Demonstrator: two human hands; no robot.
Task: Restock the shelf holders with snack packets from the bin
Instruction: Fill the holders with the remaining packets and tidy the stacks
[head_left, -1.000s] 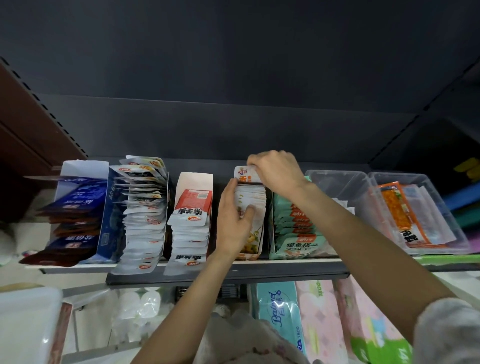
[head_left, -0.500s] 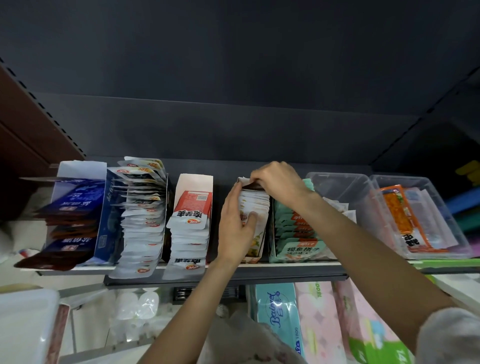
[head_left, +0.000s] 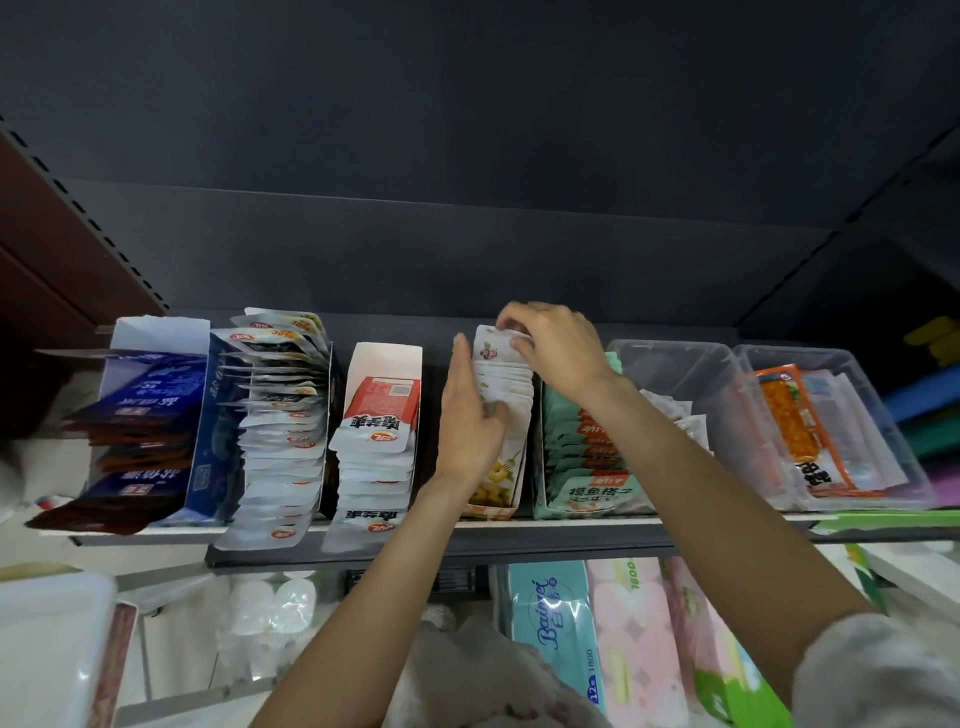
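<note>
Head view looks up and forward at a dark shelf (head_left: 467, 540) under a dark back panel; the white snack packets (head_left: 506, 384) stand on edge in a narrow paper holder (head_left: 493, 506), filed one behind another, so the row's long axis runs from the shelf's front lip back toward the panel, faces toward the camera; the right hand (head_left: 558, 345) reaches over the far end, fingers curled and pinching the rearmost packet (head_left: 491, 345) by its top edge; the left hand (head_left: 467, 415) lies against the row's left side, fingers straight and together, thumb pressed on the packets' tops; green packets (head_left: 582, 457) sit just right, red-and-white packets (head_left: 379, 426) left, clear tubs (head_left: 831, 415) further right; tissue packs (head_left: 561, 639) lie below the shelf.
</note>
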